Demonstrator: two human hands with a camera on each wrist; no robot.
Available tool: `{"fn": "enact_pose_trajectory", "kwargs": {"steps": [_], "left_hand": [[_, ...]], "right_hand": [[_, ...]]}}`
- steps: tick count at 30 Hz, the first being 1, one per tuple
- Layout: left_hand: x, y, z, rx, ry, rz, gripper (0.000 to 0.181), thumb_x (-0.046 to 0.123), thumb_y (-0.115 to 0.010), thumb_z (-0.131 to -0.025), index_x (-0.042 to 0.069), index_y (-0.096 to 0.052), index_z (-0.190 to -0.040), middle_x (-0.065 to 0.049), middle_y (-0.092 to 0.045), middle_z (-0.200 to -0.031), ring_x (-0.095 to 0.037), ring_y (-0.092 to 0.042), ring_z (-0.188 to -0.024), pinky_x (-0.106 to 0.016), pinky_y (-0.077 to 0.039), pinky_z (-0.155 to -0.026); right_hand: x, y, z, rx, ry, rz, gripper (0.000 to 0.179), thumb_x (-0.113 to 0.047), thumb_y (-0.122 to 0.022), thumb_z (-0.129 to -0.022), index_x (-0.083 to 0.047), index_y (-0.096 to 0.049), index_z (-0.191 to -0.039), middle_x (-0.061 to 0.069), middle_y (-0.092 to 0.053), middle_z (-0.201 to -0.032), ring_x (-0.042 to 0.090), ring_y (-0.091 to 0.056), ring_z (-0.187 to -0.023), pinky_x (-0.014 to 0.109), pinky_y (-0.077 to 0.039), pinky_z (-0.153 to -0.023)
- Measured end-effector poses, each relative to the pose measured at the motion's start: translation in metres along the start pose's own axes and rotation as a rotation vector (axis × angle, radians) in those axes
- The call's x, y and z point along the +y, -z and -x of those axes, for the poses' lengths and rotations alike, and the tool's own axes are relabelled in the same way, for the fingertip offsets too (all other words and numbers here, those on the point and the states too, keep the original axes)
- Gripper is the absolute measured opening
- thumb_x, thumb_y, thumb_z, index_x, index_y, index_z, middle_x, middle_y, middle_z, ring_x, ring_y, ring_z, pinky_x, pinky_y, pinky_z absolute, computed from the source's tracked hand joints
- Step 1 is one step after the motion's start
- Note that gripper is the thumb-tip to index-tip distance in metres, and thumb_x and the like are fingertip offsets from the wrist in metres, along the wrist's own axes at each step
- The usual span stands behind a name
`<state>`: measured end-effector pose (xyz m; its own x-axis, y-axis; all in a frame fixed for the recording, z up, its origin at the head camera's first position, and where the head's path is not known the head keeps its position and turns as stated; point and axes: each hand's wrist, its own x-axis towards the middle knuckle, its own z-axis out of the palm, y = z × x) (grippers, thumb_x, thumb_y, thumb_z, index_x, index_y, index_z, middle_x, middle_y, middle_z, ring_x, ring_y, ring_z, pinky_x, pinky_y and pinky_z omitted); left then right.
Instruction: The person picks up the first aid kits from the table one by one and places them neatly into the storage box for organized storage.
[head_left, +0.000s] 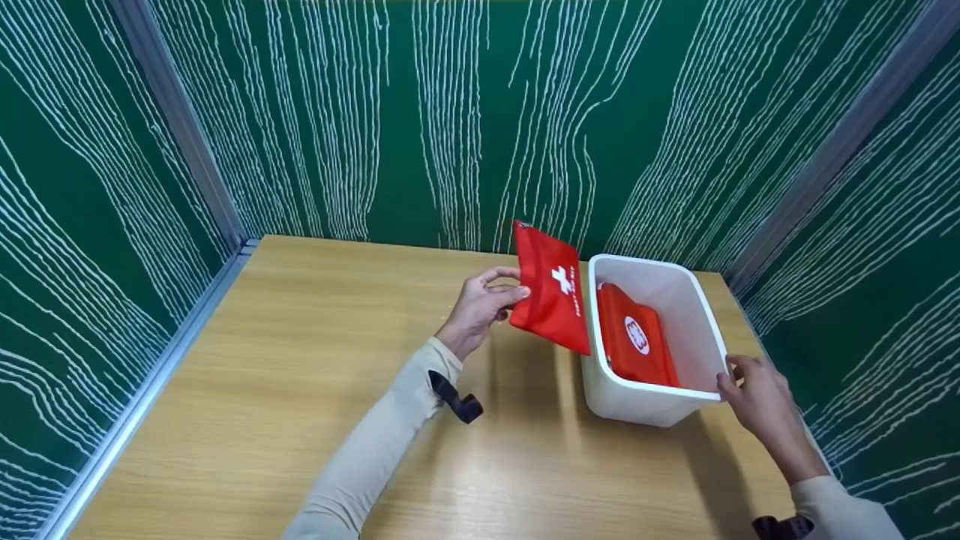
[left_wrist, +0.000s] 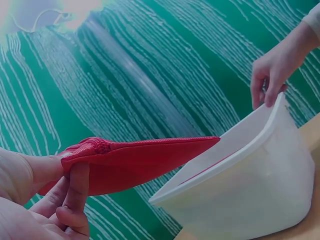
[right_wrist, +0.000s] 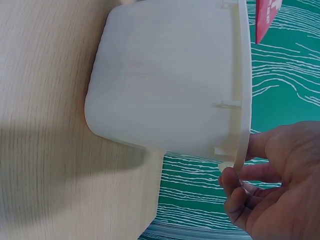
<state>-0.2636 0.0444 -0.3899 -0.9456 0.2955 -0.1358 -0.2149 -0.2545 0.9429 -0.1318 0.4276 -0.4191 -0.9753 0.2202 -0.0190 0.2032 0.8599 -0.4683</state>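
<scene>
My left hand (head_left: 480, 306) pinches one edge of a red first aid pouch (head_left: 546, 289) between thumb and fingers. The pouch, marked with a white cross, hangs in the air just left of a white plastic bin (head_left: 652, 409). In the left wrist view, the thumb lies above the pouch (left_wrist: 145, 162) and the fingers below it. My right hand (head_left: 761, 394) grips the bin's rim at its near right corner; the right wrist view shows thumb and fingers on that rim (right_wrist: 244, 115). Inside the bin leans another red pouch (head_left: 637, 341) with a white oval emblem.
The bin stands on a light wooden table (head_left: 315, 360), towards its right side. Green panels (head_left: 390, 112) with white wavy lines rise behind and at both sides, joined by metal posts (head_left: 180, 112). A dark strap (head_left: 454, 395) circles the left wrist.
</scene>
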Motion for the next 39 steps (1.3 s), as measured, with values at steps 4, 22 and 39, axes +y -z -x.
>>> {"fn": "enact_pose_trajectory", "kwargs": {"steps": [4,22,39], "left_hand": [[-0.003,-0.012,-0.003,-0.023,-0.009,-0.013,0.027,0.016,-0.075,-0.086,0.012,-0.067,-0.111,-0.01,-0.074,-0.101,-0.019,-0.067,-0.074,-0.026,-0.05,-0.064],[-0.021,-0.051,-0.009,-0.076,-0.006,-0.089,0.019,0.016,-0.073,-0.087,0.016,-0.069,-0.105,-0.006,-0.075,-0.095,-0.019,-0.07,-0.075,-0.024,-0.049,-0.061],[-0.035,-0.071,-0.009,-0.05,0.032,-0.136,0.023,0.02,-0.078,-0.084,0.019,-0.069,-0.105,0.0,-0.075,-0.098,-0.021,-0.072,-0.077,-0.023,-0.05,-0.062]], "right_hand": [[0.001,0.0,0.0,0.004,0.008,0.007,0.051,-0.02,-0.059,-0.096,0.011,-0.047,-0.134,0.03,-0.049,-0.117,0.04,-0.052,-0.094,0.029,-0.056,-0.06],[0.0,-0.002,-0.002,0.046,0.009,0.043,0.049,-0.017,-0.06,-0.094,0.013,-0.049,-0.131,0.032,-0.051,-0.113,0.04,-0.053,-0.09,0.032,-0.057,-0.059],[0.0,-0.003,0.001,0.035,0.008,0.017,0.049,-0.02,-0.058,-0.096,0.012,-0.048,-0.133,0.03,-0.05,-0.114,0.038,-0.054,-0.091,0.03,-0.056,-0.06]]}}
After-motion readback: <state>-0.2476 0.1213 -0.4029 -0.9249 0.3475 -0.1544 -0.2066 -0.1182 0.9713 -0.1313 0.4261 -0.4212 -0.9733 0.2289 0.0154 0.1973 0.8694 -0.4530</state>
